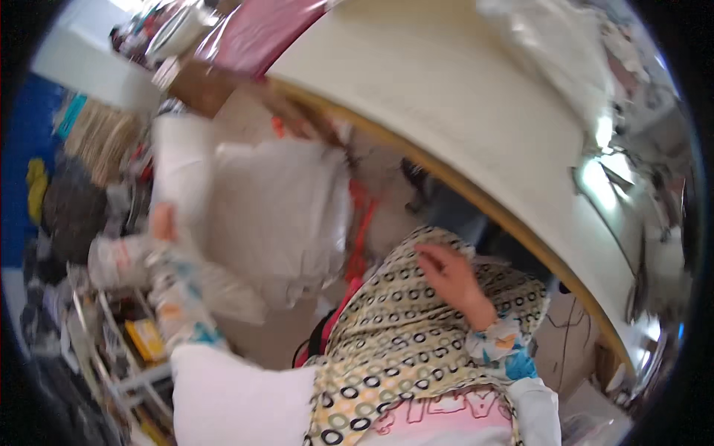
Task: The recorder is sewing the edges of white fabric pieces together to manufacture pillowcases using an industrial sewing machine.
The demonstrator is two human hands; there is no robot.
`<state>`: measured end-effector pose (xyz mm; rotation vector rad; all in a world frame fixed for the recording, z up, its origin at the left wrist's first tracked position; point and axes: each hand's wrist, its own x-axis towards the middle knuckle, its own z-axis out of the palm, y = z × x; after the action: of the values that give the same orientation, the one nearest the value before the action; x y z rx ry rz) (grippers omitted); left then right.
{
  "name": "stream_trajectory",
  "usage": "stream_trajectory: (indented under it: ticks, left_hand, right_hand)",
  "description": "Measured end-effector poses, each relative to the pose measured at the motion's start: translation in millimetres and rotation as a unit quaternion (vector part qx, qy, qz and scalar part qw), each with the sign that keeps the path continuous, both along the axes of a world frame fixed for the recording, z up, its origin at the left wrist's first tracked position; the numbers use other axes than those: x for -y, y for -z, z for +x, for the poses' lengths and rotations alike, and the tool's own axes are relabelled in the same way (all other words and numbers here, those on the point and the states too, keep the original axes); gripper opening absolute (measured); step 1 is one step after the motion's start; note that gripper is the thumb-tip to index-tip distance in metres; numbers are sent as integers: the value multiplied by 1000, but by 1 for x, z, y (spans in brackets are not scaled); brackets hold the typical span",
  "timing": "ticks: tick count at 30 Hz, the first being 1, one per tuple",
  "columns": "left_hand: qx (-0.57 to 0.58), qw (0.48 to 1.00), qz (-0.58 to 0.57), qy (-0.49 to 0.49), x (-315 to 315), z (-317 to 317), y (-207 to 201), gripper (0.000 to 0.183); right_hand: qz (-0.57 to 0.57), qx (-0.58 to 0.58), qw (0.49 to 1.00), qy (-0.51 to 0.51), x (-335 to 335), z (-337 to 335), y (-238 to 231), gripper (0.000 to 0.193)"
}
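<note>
My left hand [162, 222], smeared by motion, reaches out at the left. It grips the lower end of a blurred white piece [181, 160], which looks like folded cloth; most of the fingers are hidden. Beside it, a large white bag-like bundle [279, 219] stands low on the floor. My right hand [452, 279] is over my patterned apron [394, 327], near my lap, with its fingers loosely stretched and nothing in them. Both forearms wear printed sleeve covers.
A pale table [446, 97] with a wooden edge curves along the right. Red plastic-wrapped material [260, 33] lies at its far end. At the left stand a metal rack [126, 357], a white bag [115, 260] and a brown stack [100, 137]. Orange-red strapping [361, 230] hangs beside the bundle.
</note>
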<state>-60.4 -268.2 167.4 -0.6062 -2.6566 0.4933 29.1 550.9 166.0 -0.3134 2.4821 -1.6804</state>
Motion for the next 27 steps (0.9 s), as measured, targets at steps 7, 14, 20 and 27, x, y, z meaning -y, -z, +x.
stream_trajectory:
  ticks: [7,14,20,27]
  left_hand:
    - [154,793,586,65,-404,-65,-325,41]
    - [422,797,-48,429,-657,20,-249,46]
    - [339,767,301,454,-732,31,-154,42]
    - [232,738,321,547,-817,21,-167,22]
  right_hand:
    - [-49,31,994,-92,11,12,-60,45]
    - [-483,-91,864,107,-39,41,-114,79]
    - [-378,-122,851,342,-59,62,-108,26]
    - [-393,-109,801,439,-77,79,-102,28]
